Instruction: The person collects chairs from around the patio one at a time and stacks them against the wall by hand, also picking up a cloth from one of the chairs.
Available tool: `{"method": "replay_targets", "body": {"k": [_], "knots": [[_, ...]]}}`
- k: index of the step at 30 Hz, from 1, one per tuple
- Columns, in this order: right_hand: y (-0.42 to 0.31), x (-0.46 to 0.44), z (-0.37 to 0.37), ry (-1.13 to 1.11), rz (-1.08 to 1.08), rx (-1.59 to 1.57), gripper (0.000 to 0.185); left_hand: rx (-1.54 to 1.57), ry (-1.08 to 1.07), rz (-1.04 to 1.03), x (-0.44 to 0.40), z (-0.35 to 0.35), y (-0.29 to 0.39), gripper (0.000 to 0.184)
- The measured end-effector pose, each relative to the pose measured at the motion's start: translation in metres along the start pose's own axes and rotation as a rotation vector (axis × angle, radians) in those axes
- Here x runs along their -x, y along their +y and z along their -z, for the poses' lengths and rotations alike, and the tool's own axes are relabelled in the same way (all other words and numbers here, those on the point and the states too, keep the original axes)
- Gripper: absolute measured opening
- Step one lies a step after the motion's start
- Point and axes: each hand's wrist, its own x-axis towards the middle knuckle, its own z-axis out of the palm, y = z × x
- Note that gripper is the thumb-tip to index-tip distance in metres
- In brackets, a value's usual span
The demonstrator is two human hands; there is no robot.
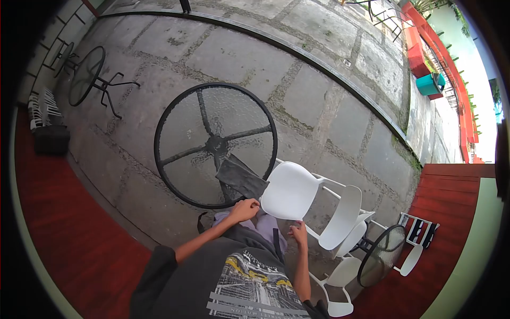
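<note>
A white plastic chair [290, 190] stands in front of me, its seat close to the rim of a round glass table [180, 125] with a black frame. My left hand [245, 210] is closed, its bent fingers at the near left corner of the seat. Just above those fingers a dark grey cloth [241, 178] lies on the tabletop. My right hand [298, 233] is also closed, fingertips at the lower edge of the same seat. The undersides of both grips are hidden.
More white chairs [344, 272] and a tilted glass table [382, 255] crowd the right side. Another tilted table [87, 77] lies at the far left. A metal floor track [297, 50] crosses the stone paving. A teal bucket [429, 84] stands at the upper right.
</note>
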Motion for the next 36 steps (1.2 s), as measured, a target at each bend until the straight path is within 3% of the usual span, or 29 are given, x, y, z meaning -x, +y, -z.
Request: {"method": "replay_targets", "body": {"k": [1,3,7,9,11,12,15,17,18,21,23,26,29,33,36], "knots": [[0.008,0.002,0.018,0.012,-0.023,-0.041,0.055,-0.015,0.051,0.006,-0.001,-0.007,0.003,0.031],[0.026,-0.002,0.059,0.206,0.103,0.203,0.046,0.068,0.014,-0.006,0.004,-0.018,0.020,0.029],[-0.020,0.025,0.143,0.524,0.185,0.064,0.040,0.131,-0.011,-0.014,0.021,-0.050,0.058,0.025],[-0.001,0.012,0.187,0.786,0.395,0.234,0.041,0.124,0.074,-0.017,0.026,-0.073,0.062,0.023],[0.005,0.005,0.221,0.938,0.336,0.290,0.040,0.044,0.151,-0.017,0.037,-0.093,0.067,0.021],[0.028,-0.012,0.239,0.904,0.270,0.295,0.044,0.007,0.184,-0.024,0.045,-0.099,0.072,0.021],[0.073,-0.070,0.273,0.214,-0.244,-0.435,0.060,0.010,0.338,-0.052,0.060,-0.118,0.059,0.021],[0.061,-0.063,0.265,-0.114,-0.207,-0.468,0.078,0.087,0.346,-0.013,0.055,-0.130,0.056,0.021],[0.048,-0.060,0.253,-0.149,-0.179,-0.400,0.082,0.137,0.315,0.062,0.062,-0.134,0.060,0.021],[0.023,-0.070,0.216,-0.253,-0.171,-0.424,0.076,0.144,0.294,0.068,0.062,-0.147,0.057,0.020],[0.020,-0.072,0.205,0.022,0.093,-0.097,0.060,0.143,0.270,0.047,0.066,-0.153,0.058,0.020],[0.021,-0.041,0.219,0.707,0.235,0.078,0.047,0.161,0.206,0.021,0.064,-0.156,0.049,0.020],[0.039,-0.008,0.246,1.072,0.030,0.061,0.039,0.088,0.106,-0.006,0.050,-0.155,0.051,0.019],[0.119,-0.004,0.240,0.870,-0.297,-0.055,0.050,0.119,-0.094,-0.028,0.005,-0.151,0.088,0.019],[0.151,0.004,0.233,0.881,-0.120,-0.094,0.052,0.080,-0.169,-0.116,-0.029,-0.160,0.136,0.021]]}}
